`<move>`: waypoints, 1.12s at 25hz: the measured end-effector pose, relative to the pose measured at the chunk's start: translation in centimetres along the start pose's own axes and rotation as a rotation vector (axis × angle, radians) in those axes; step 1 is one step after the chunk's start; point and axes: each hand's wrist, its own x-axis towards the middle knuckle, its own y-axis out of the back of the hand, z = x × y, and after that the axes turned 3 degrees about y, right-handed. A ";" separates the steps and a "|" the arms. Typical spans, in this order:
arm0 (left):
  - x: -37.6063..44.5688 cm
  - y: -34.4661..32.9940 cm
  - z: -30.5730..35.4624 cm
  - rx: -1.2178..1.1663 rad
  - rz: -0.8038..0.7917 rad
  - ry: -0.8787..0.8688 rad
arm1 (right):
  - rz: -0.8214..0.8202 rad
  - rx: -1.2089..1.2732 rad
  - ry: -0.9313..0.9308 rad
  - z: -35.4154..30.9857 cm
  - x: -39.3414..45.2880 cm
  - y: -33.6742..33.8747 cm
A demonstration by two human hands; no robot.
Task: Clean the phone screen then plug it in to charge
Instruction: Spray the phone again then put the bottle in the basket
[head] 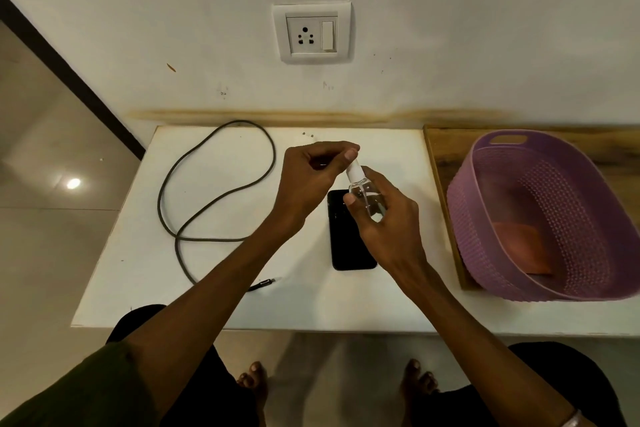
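A black phone (pixel 348 246) lies flat on the white table (pixel 138 253), its upper part hidden by my hands. Above it, my right hand (pixel 384 222) grips a small clear spray bottle (pixel 365 196) with a white top. My left hand (pixel 311 180) pinches the bottle's top (pixel 354 168) between thumb and fingers. A dark charging cable (pixel 214 198) lies looped on the left of the table, its plug end (pixel 265 283) near the front. A white wall socket with a switch (pixel 311 32) sits on the wall above the table.
A purple perforated basket (pixel 540 218) stands on a wooden surface (pixel 446 156) at the right, with an orange cloth (pixel 519 246) inside. Tiled floor lies to the left. My bare feet show below the table's front edge.
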 end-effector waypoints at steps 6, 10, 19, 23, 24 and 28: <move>1.1 0.7 -0.3 -0.114 -0.114 0.063 | -0.015 0.228 -0.077 -1.0 0.5 -0.8; 1.0 0.8 0.0 -0.456 -0.349 0.202 | -0.140 0.574 -0.183 -1.7 0.7 0.0; 0.8 0.5 0.1 -0.398 -0.154 0.160 | -0.033 0.303 -0.101 -1.1 0.8 0.1; 1.2 0.6 -0.2 -0.273 -0.127 0.145 | -0.008 0.136 -0.024 -0.9 0.5 -0.4; 1.3 0.7 -0.3 -0.256 -0.141 0.150 | -0.009 0.125 -0.020 -0.8 0.4 -0.4; 1.4 0.7 -0.8 -0.271 -0.263 0.202 | -0.067 0.315 -0.121 -0.9 0.4 -0.3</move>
